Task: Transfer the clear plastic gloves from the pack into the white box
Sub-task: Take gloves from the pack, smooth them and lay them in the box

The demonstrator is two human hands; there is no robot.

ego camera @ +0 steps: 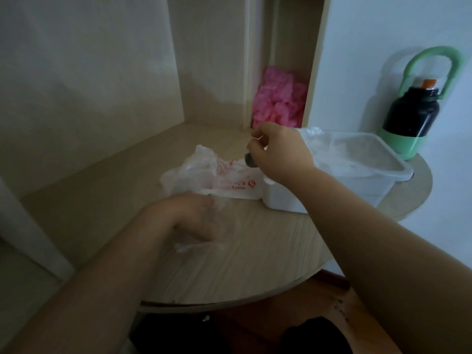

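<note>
**Now, two hands at a glove pack**

On a round table (255,267), the crumpled pack (229,180) lies just left of the white box (357,191), which holds clear gloves (339,154). The right hand (278,154) hovers above the pack, fingers curled, pinching a thin pale strip (256,137). The left hand (194,215) rests on a loose glove (189,245); blur hides whether it grips. A black bottle (411,116) stands behind the box.

Dim light, pale wooden shelving (102,72) behind rounded tabletop (255,251), white wall (383,34).
</note>
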